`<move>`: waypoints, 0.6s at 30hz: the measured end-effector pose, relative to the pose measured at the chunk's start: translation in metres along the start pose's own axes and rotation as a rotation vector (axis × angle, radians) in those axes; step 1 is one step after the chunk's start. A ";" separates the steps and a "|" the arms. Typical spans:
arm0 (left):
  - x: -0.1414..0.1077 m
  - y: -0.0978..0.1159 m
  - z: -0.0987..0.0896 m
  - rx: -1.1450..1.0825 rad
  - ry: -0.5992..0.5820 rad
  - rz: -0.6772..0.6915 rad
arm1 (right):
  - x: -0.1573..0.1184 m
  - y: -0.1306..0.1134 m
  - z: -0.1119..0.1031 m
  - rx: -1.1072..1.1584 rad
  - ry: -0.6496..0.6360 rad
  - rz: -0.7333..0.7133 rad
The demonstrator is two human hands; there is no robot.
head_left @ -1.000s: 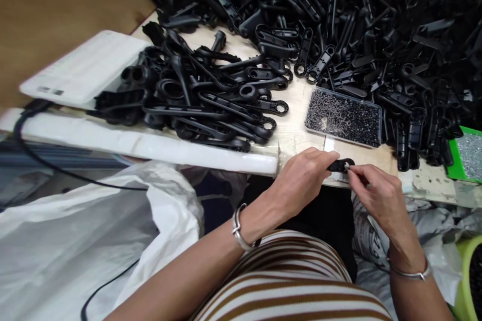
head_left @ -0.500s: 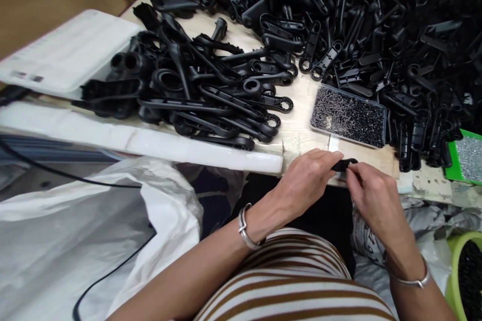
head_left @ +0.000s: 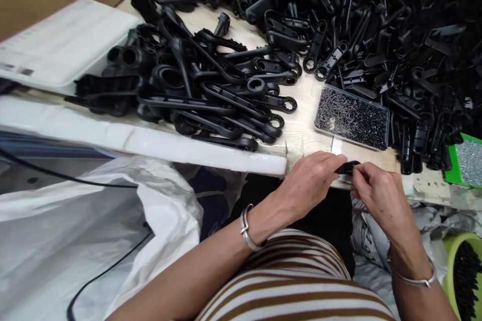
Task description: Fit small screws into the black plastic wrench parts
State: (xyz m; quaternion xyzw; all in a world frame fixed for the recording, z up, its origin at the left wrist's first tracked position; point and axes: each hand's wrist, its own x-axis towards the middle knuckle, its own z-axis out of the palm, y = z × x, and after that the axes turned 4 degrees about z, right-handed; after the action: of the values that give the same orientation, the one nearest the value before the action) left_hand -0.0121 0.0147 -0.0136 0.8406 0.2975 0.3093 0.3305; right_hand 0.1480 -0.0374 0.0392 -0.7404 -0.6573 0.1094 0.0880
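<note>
At the front edge of the table, my left hand (head_left: 311, 180) grips a small black plastic part (head_left: 347, 167) between thumb and fingers. My right hand (head_left: 378, 190) is closed in a pinch against the right end of that part; whatever lies between its fingertips is too small or hidden to name. Just beyond both hands sits a clear shallow box (head_left: 352, 116) filled with tiny dark metal and black pieces, perhaps screws. Most of the held part is covered by my left fingers.
Black plastic handles with ring ends (head_left: 226, 90) lie heaped at left, and a bigger pile of black parts (head_left: 376, 25) covers the back and right. A white lid-like panel (head_left: 68, 40), a green tray (head_left: 455, 165), a white foam strip (head_left: 150, 143) and a yellow-green bucket (head_left: 450, 261) surround the workspace.
My right hand has shifted slightly right and down at the part's end, its fingertips still pinched. My left hand keeps its hold. The whole view has moved a little.
</note>
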 end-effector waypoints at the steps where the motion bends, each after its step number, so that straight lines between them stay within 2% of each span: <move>1: 0.000 0.000 0.000 -0.003 0.008 0.009 | 0.000 -0.001 0.001 -0.051 0.004 -0.019; 4: -0.001 -0.001 0.000 -0.010 0.040 0.033 | 0.000 -0.008 0.004 -0.237 0.013 -0.063; 9: -0.003 -0.002 0.001 -0.015 0.087 0.037 | -0.002 -0.034 0.011 -0.619 0.076 -0.049; 12: -0.003 -0.003 0.002 -0.001 0.098 0.036 | 0.001 -0.038 0.011 -0.646 0.070 -0.049; 14: -0.003 -0.003 0.003 0.018 0.115 0.039 | 0.004 -0.028 0.008 -0.495 0.026 -0.015; 15: -0.003 -0.003 0.003 0.027 0.123 0.041 | 0.005 -0.020 0.006 -0.349 -0.013 0.024; 18: -0.002 -0.004 0.004 0.044 0.134 0.059 | 0.006 0.006 0.005 0.259 -0.169 0.183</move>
State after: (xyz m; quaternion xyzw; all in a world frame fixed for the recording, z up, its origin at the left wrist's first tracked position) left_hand -0.0121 0.0139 -0.0196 0.8334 0.3008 0.3681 0.2819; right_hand 0.1529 -0.0324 0.0323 -0.7676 -0.5729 0.2626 0.1168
